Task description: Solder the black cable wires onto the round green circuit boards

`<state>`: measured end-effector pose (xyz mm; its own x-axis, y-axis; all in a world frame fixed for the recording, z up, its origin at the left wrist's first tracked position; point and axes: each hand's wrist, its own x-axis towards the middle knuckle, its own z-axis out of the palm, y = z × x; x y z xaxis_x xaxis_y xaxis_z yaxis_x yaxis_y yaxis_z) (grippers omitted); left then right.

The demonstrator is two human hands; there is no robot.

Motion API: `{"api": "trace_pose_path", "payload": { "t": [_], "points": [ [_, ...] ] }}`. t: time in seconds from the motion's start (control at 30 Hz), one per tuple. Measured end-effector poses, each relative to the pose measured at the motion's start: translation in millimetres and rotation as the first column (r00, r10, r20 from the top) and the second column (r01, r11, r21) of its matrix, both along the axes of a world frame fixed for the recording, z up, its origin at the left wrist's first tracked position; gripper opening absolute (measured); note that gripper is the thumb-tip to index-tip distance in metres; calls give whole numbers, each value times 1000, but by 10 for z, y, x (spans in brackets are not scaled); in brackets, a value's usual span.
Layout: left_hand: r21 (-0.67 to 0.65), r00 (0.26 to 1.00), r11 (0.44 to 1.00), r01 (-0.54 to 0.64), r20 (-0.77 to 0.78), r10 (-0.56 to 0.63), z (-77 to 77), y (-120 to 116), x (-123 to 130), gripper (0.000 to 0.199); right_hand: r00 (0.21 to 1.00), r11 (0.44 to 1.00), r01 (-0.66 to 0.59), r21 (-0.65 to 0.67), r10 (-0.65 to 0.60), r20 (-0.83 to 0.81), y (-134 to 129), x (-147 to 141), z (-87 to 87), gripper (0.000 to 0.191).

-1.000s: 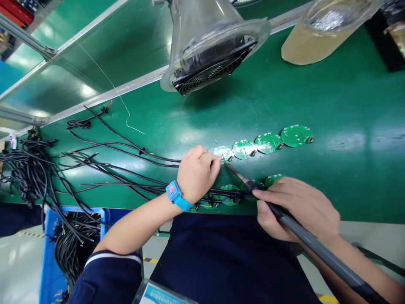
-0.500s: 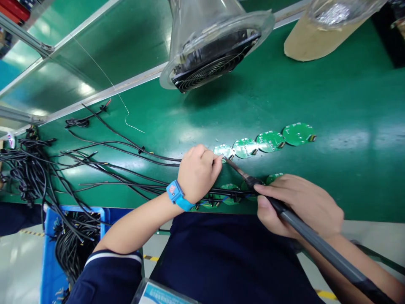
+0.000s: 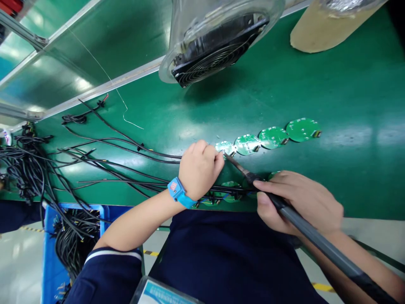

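Observation:
My left hand (image 3: pixel 200 168), a blue wrist strap (image 3: pixel 177 192) on its wrist, pinches a black cable's (image 3: pixel 148 157) end against the leftmost of a row of round green circuit boards (image 3: pixel 225 147). My right hand (image 3: pixel 300 202) grips a dark soldering iron (image 3: pixel 311 238) like a pen. Its metal tip (image 3: pixel 230 159) touches that same board right beside my left fingertips. More boards in the row (image 3: pixel 274 136) lie to the right. Another row of boards (image 3: pixel 230 185) with cables attached lies near the table edge, partly hidden by my hands.
A clear fume hood with a black fan (image 3: pixel 215 46) hangs over the green table (image 3: pixel 348 105). Loose black cables (image 3: pixel 95 164) spread to the left, and a blue bin (image 3: pixel 50 253) of cables stands below the edge. A tan roll (image 3: pixel 325 29) lies far right.
Both hands stay at the leftmost board with the iron tip on it. The view has shifted slightly, so everything sits a little higher in the frame.

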<state>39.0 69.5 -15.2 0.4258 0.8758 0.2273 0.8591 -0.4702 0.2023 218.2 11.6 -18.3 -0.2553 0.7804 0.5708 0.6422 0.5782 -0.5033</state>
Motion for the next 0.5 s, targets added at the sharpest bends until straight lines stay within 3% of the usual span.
{"api": "trace_pose_path", "payload": {
  "t": [0.2, 0.5],
  "points": [
    [-44, 1000, 999, -6, 22, 7, 28, 8, -4, 22, 997, 995, 29, -96, -36, -66, -32, 34, -14, 11],
    [-283, 986, 958, 44, 165, 4, 156, 78, -43, 14, 995, 997, 18, -81, -26, -99, 29, -6, -3, 10]
  ]
}}
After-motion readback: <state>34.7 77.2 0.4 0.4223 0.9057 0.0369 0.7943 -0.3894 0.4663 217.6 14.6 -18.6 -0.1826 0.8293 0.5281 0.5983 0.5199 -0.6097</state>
